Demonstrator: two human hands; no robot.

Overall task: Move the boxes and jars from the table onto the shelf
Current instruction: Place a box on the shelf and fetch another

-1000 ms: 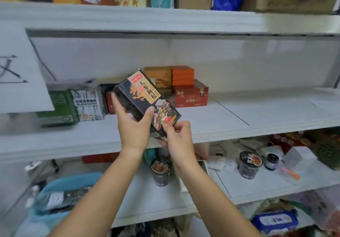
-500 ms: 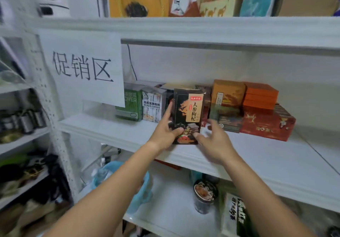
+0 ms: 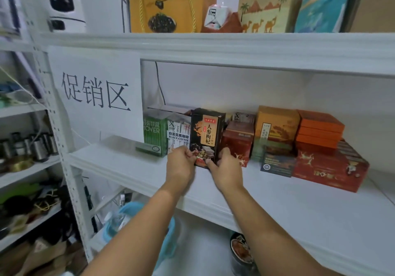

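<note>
Bright, even light; warped, soft edges

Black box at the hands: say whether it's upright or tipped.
Upright: the black box stands on end on the shelf, its sides vertical, label upright.

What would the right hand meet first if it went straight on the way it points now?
The black box it pinches; pushed further, the right hand would probably reach the red box beside it, though depth is unclear.
</note>
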